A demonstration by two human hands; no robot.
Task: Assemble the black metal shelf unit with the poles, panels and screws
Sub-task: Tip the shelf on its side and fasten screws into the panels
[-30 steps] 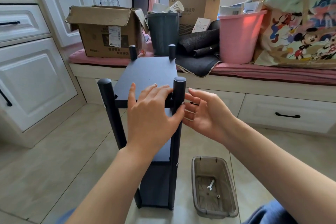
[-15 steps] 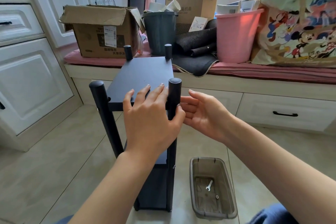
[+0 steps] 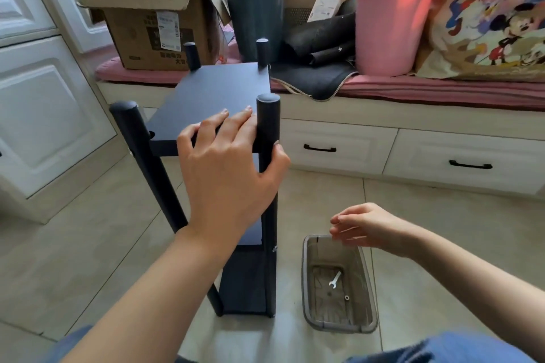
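The black shelf unit stands upright on the tiled floor, its top panel (image 3: 212, 91) set between four black poles. My left hand (image 3: 227, 162) rests on the panel's near edge with fingers flat, the thumb hooked round the near right pole (image 3: 268, 115). The near left pole (image 3: 129, 127) stands free. My right hand (image 3: 362, 225) hovers over the rim of a clear grey plastic tray (image 3: 309, 303) on the floor, fingers loosely curled and holding nothing. In the tray lie a small silver wrench (image 3: 334, 280) and a small nut (image 3: 347, 298).
A cushioned window bench behind the shelf carries a cardboard box (image 3: 153, 18), a dark bin (image 3: 255, 18), a pink bucket (image 3: 389, 26), rolled black mats (image 3: 321, 35) and a printed bag (image 3: 495, 15). White cabinets (image 3: 44, 103) stand to the left, drawers (image 3: 463, 162) under the bench.
My right hand has left the near right pole and dropped down to the tray. My left hand stays on the panel and pole.
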